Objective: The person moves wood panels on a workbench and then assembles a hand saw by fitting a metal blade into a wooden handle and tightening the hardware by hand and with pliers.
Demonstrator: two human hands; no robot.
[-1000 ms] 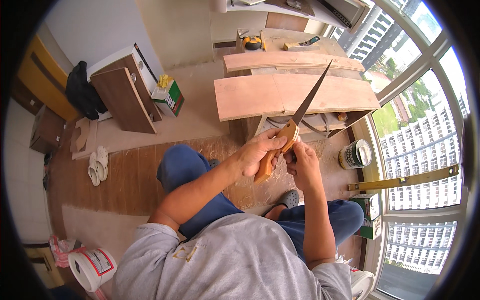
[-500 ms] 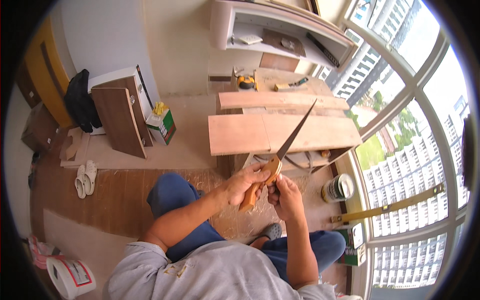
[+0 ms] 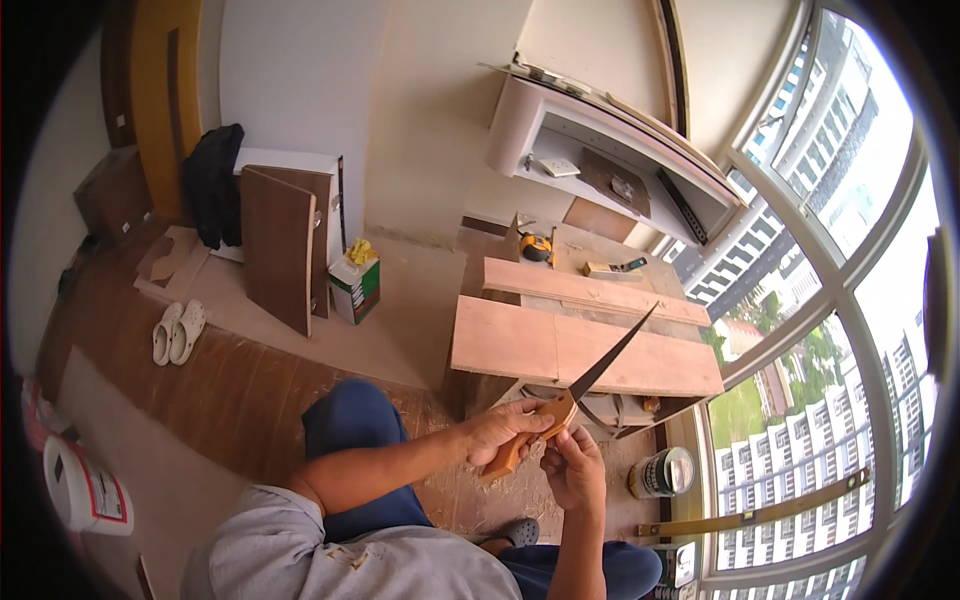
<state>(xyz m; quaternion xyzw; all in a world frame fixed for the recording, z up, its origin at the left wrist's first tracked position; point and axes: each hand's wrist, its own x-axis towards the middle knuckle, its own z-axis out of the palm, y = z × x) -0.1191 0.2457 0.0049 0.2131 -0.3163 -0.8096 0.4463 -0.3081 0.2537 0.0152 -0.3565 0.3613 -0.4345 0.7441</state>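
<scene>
A handsaw with a long, dark, tapering blade [image 3: 612, 352] points up and to the right in front of me. Its wooden handle [image 3: 503, 462] lies across my left hand [image 3: 492, 434], which is closed around it with the thumb on top. My right hand [image 3: 577, 472] is closed too, its thumb and forefinger pinched on the handle's edge near the root of the blade. Whether a small part sits between those fingertips is hidden. Beyond the blade, a reddish wooden board [image 3: 510, 340] rests on a low cabinet frame, apart from my hands.
A second narrow plank [image 3: 590, 290], a yellow tape measure [image 3: 536, 247] and a small wooden-handled tool [image 3: 612, 268] lie farther back. At right stand a paint can [image 3: 668, 472] and a spirit level [image 3: 760, 513] by the window. Brown panels [image 3: 275, 245] lean at left; wood shavings litter the floor.
My view has tilted up and swung slightly, so the cabinet and boards appear lower and farther right. Both hands keep their hold on the saw, with its blade still pointing up and right.
</scene>
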